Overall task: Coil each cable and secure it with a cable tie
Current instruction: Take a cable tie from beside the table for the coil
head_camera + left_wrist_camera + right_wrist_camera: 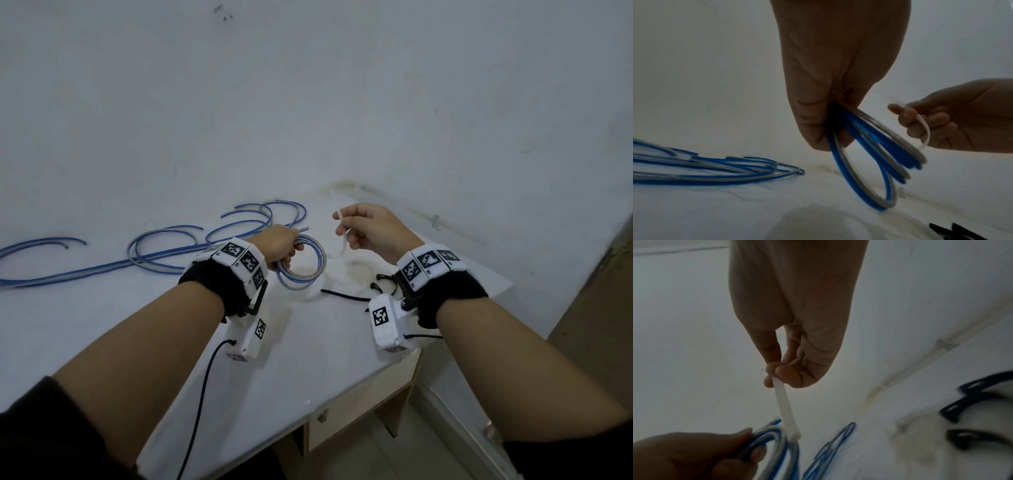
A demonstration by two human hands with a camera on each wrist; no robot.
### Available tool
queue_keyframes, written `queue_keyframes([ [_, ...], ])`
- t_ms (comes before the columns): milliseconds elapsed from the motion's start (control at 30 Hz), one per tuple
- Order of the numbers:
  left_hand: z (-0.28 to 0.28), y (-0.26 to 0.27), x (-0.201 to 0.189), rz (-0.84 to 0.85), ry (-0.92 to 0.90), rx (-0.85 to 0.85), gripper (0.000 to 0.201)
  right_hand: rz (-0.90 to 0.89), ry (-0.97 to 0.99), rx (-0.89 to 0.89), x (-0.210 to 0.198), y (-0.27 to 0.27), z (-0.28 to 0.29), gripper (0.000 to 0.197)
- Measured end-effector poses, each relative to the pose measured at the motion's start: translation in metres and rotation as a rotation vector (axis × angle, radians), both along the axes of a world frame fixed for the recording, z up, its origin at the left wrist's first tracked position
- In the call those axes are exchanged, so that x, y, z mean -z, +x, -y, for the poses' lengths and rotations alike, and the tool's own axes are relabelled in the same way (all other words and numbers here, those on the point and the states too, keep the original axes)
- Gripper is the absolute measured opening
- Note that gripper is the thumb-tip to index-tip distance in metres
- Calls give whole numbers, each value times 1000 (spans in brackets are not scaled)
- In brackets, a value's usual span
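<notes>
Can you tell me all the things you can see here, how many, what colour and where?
Coiled blue and clear cable: one, blue and clear, held up over the table.
Loose blue and clear cables: several, count unclear, lying on the table at the left.
White plastic cable tie: one, white, hanging beside the coil.
Black straps: a few, black, on the table at the right.
White table: one, white, against the wall.
Left hand: grips the coil.
Right hand: pinches the tie.

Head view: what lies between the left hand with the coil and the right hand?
Only bare white table shows between the left hand and right hand; the cable tie hangs there from the right fingers.
</notes>
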State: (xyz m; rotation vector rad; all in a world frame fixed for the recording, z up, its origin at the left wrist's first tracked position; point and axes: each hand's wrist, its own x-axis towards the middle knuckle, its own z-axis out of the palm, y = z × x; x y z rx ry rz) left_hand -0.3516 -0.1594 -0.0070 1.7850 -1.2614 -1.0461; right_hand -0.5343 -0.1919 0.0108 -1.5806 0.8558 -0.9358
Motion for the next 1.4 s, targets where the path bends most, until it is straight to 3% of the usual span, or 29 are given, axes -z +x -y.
queue_keyframes([
  [233, -22, 62, -14, 96, -246, -107, 44, 195, 14, -174, -19, 74, -21, 16],
  [400, -49, 116, -19, 70, -383, -254, 42, 148, -23, -273, -22, 138, -39, 11],
  [533, -76, 158, -25, 83, -423, -369, 33, 149, -46, -354, -20, 193, -56, 13],
  [800, -130, 239, -26, 77, -376, -575, 39, 287, -88, -561, -14, 286, -95, 12],
  [1000, -159, 278, -28, 59, -381, -639, 41, 294, -114, -618, -10, 336, -115, 10],
  [1133, -172, 289, -34, 115, -412, -675, 31, 296, -99, -638, -15, 356, -127, 9],
  [1400, -189, 288, -40, 289, -533, -661, 17, 285, -171, -483, -27, 379, -139, 10],
])
